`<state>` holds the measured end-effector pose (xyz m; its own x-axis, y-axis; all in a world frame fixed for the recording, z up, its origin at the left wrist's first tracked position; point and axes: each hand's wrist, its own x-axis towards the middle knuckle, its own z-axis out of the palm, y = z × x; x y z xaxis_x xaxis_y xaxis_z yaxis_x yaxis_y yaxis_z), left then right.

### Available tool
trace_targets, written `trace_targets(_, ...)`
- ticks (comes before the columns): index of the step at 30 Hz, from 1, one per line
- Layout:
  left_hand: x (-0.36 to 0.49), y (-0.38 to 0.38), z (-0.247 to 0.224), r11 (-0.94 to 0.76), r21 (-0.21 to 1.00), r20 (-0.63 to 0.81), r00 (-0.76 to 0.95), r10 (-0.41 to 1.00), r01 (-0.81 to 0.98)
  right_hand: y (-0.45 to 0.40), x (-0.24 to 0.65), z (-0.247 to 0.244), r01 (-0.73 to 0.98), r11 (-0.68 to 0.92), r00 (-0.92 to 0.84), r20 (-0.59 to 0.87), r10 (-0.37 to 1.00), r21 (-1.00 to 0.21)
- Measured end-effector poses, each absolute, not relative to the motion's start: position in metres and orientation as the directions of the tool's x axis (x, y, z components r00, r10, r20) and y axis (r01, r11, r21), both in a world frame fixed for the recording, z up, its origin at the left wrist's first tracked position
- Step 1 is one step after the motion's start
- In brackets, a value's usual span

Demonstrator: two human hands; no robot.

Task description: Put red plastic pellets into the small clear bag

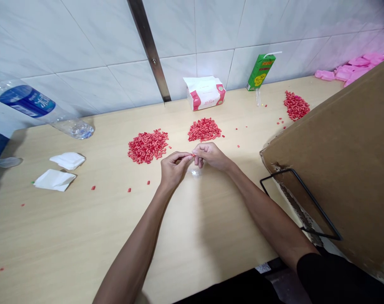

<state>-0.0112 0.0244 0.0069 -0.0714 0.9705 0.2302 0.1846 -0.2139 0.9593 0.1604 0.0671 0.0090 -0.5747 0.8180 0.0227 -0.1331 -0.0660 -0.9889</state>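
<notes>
My left hand (pixel 174 166) and my right hand (pixel 211 155) meet above the table, fingertips pinched around a small red piece (pixel 193 155) between them. Just beneath the fingers a small clear plastic thing (pixel 196 172) lies on the wooden table (pixel 179 253). A heap of small red pieces (pixel 147 146) is beyond my left hand, and a second heap (pixel 204 129) sits right behind both hands. Three loose red pieces, one of them (pixel 129 190) left of my left forearm, lie apart from the heaps.
Tissue pack (pixel 206 93) and green drink carton (pixel 260 72) stand by the wall. A third red heap (pixel 296 106) is near the large cardboard box (pixel 344 160) and black wire frame (pixel 315 202) at right. A bottle (pixel 36 103) and folded tissues (pixel 55 180) lie left; pink pieces (pixel 353 69) at back right.
</notes>
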Motion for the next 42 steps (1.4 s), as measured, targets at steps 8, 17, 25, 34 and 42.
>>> trace_targets(8, -0.011, 0.024, 0.008, -0.178, 0.970, 0.194, -0.084, 0.978, 0.165, 0.067, 0.161, 0.010, -0.136, -0.090, -0.593, 0.008, 0.805, -0.987)
trace_targets(17, -0.011, 0.025, 0.006, -0.175, 0.966, 0.193, -0.080, 0.978, 0.192, 0.067, 0.158, 0.008, -0.144, -0.086, -0.566, 0.011, 0.825, -0.986)
trace_targets(25, -0.009, 0.022, 0.006, -0.283, 0.909, 0.322, -0.085, 0.943, 0.306, 0.063, 0.152, 0.009, -0.090, -0.064, -0.533, -0.006, 0.846, -0.994)
trace_targets(34, -0.042, 0.034, 0.009, -0.227, 0.716, 0.503, -0.262, 0.823, 0.661, 0.074, 0.165, -0.001, 0.402, 0.143, 0.098, 0.198, 0.975, -0.904)
trace_targets(42, -0.064, 0.044, 0.009, 0.057, 0.450, 0.583, -0.342, 0.737, 0.891, 0.081, 0.169, 0.002, 0.863, 0.273, -0.178, 0.250, 0.952, -0.426)
